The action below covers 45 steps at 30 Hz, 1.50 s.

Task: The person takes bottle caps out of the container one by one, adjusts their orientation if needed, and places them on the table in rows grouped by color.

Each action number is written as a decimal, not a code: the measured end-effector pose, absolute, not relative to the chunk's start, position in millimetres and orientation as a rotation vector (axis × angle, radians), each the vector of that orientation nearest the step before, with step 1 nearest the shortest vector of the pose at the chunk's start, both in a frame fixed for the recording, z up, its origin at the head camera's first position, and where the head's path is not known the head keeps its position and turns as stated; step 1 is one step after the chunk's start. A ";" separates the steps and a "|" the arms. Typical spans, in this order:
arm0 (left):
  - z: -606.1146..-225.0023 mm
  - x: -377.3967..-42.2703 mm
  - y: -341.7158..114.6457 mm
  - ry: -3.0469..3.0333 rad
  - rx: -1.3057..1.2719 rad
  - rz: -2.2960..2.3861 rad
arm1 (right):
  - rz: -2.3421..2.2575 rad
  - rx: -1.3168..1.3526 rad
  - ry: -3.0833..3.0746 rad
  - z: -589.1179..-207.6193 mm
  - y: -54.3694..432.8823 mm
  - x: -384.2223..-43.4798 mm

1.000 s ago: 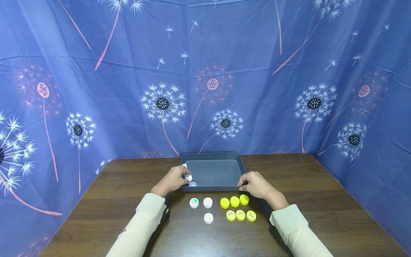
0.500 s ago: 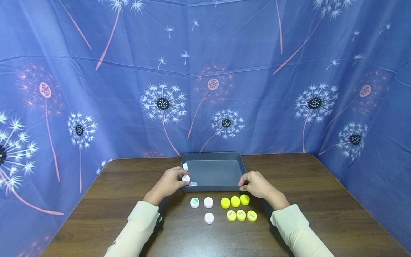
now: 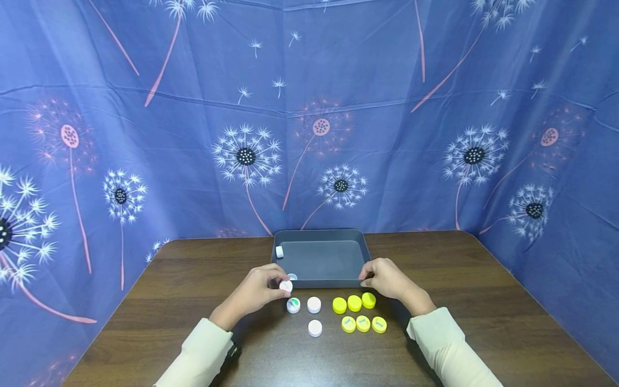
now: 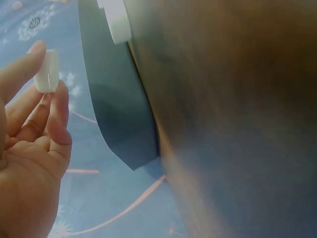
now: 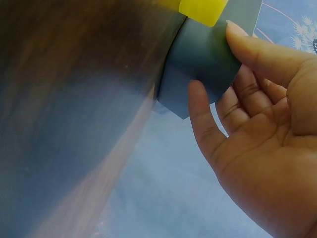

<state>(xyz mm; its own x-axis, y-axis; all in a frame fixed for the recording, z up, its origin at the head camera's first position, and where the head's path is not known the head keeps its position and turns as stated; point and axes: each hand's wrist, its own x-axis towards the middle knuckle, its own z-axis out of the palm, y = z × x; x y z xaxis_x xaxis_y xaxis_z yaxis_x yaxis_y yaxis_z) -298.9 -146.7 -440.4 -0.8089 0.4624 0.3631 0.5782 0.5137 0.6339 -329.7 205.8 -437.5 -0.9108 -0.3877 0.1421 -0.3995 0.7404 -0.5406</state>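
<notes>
My left hand (image 3: 258, 290) pinches a white bottle cap (image 3: 286, 286) between thumb and fingertips, just outside the near left corner of the dark grey tray (image 3: 321, 284). In the left wrist view that cap (image 4: 47, 72) is held edge-on, raised off the table. My right hand (image 3: 387, 277) grips the tray's near right corner, thumb at the rim and some fingers behind the wall (image 5: 198, 64). Inside the tray, one white cap (image 3: 279, 251) stands on edge by the left wall and another (image 3: 292, 277) sits in the near left corner, partly hidden.
Before the tray lie white caps, one with a green mark (image 3: 293, 306) and two plain ones (image 3: 314, 305). To their right, several yellow caps (image 3: 354, 303) form two rows on the brown wooden table (image 3: 193, 279). A blue flowered cloth (image 3: 309, 134) hangs behind.
My left hand has drawn the white cap from inside the tray's left side over the near rim, toward the table in front. My right hand has stayed at the tray corner.
</notes>
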 end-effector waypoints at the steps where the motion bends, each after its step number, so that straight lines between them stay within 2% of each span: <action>1: -440.6 -296.4 -146.2 -2.602 -0.921 -1.180 | 0.912 0.653 -2.916 -437.5 205.8 -329.8; 24: -444.2 -256.6 -123.0 -2.895 -0.984 -0.878 | 0.917 0.693 -2.893 -437.1 207.6 -330.4; 36: -444.8 -252.4 -115.8 -2.848 -1.107 -0.572 | 0.923 0.692 -2.889 -437.4 207.2 -330.6; 45: -445.7 -252.9 -113.8 -2.849 -1.144 -0.523 | 0.914 0.669 -2.900 -440.0 206.2 -331.3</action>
